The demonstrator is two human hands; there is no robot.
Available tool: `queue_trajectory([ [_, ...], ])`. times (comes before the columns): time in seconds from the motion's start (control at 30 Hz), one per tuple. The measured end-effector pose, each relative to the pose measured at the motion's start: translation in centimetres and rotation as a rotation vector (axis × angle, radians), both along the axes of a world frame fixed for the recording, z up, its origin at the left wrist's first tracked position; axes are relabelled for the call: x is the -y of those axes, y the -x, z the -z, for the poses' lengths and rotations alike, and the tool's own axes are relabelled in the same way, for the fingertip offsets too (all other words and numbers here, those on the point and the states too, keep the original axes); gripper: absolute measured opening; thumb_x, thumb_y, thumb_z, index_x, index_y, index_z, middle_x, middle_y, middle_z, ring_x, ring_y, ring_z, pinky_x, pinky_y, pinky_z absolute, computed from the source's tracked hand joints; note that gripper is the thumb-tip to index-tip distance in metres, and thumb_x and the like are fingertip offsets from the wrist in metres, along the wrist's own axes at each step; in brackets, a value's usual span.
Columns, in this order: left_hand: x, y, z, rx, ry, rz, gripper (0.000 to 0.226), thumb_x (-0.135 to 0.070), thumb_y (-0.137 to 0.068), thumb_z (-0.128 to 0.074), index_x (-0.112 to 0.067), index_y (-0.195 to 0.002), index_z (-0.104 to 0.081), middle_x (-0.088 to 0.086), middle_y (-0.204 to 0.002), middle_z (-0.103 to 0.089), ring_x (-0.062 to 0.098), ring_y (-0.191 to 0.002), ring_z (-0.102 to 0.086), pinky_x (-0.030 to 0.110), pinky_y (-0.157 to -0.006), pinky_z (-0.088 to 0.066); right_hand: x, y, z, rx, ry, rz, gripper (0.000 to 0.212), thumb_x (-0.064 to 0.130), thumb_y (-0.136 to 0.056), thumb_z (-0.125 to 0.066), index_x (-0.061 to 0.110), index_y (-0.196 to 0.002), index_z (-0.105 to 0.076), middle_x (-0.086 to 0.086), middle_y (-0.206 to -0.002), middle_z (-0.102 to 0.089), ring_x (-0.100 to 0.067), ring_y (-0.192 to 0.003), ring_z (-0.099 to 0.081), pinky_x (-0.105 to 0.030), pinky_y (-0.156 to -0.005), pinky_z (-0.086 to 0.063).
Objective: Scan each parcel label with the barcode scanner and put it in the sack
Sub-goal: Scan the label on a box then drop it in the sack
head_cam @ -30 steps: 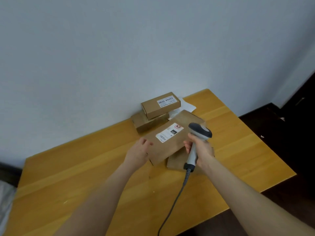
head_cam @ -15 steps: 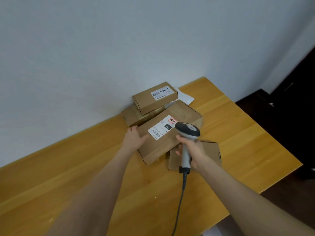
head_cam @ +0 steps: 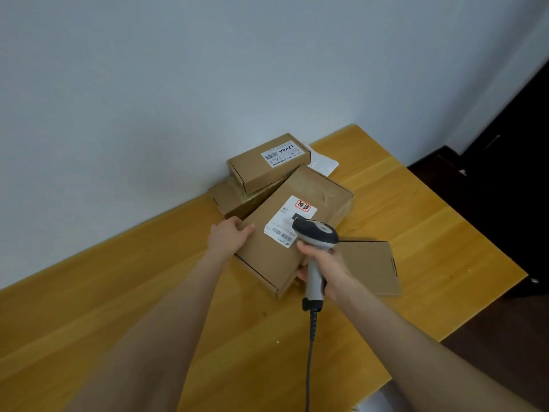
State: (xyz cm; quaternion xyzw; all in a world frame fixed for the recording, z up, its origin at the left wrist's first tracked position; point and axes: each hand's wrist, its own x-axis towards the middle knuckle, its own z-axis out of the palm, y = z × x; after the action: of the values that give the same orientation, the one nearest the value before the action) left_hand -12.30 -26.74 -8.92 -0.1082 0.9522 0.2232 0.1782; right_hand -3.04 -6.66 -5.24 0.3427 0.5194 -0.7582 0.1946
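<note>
While left hand (head_cam: 227,239) firm in grasp of parcel (head_cam: 269,261), right hand (head_cam: 331,267) tight around scanner (head_cam: 316,234).

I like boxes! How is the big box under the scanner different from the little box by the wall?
The big box is larger than the little box. The left hand holds the big box; no hand touches the little box, stacked on another box. The big box's label has a red mark; the little box's reads 12V4A. Both are brown cardboard with white labels.
</note>
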Motion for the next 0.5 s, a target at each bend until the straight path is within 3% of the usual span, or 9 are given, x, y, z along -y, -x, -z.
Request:
queue_trajectory([
  [0.13, -0.3, -1.7, -3.5, 0.070, -0.416, -0.068, 0.034, -0.041, -0.097, -0.051, -0.014, -0.116, -0.057, 0.005, -0.116, -0.061, 0.019, -0.100, -0.058, 0.029, -0.084, -0.045, -0.4, -1.1, -0.9, 0.007, 0.001, 0.033, 0.040, 0.016, -0.079, -0.078, 0.008, -0.114, -0.060, -0.013, -0.105, -0.063, -0.033, -0.100, -0.060, -0.049, -0.086, -0.056],
  [0.23, 0.4, -3.4, -6.5, 0.138, -0.543, -0.074, 0.026, -0.045, -0.095, -0.051, -0.021, -0.101, -0.058, 0.001, -0.108, -0.064, 0.019, -0.099, -0.061, 0.033, -0.090, -0.049, -0.4, -2.4, -2.0, 0.007, 0.009, 0.076, 0.039, 0.015, -0.079, -0.078, 0.006, -0.113, -0.059, -0.013, -0.100, -0.062, -0.034, -0.091, -0.060, -0.041, -0.070, -0.058],
  [0.33, 1.4, -5.8, -8.8, 0.064, -0.536, -0.111, 0.036, -0.050, -0.095, -0.048, -0.019, -0.109, -0.060, 0.001, -0.110, -0.064, 0.017, -0.100, -0.062, 0.033, -0.092, -0.050, -0.2, -3.9, -3.4, -0.021, 0.015, 0.056, 0.035, 0.014, -0.079, -0.078, 0.005, -0.109, -0.061, -0.015, -0.101, -0.063, -0.032, -0.088, -0.061, -0.035, -0.061, -0.056],
  [0.5, 3.5, -11.3, -13.3, 0.018, -0.746, -0.354, 0.042, -0.041, -0.090, -0.063, -0.012, -0.121, -0.058, 0.002, -0.112, -0.067, 0.019, -0.102, -0.064, 0.035, -0.094, -0.051, 0.7, -5.6, -6.8, -0.162, 0.029, -0.027, 0.036, 0.011, -0.080, -0.077, 0.007, -0.112, -0.062, -0.012, -0.104, -0.065, -0.026, -0.093, -0.061, -0.036, -0.070, -0.057],
])
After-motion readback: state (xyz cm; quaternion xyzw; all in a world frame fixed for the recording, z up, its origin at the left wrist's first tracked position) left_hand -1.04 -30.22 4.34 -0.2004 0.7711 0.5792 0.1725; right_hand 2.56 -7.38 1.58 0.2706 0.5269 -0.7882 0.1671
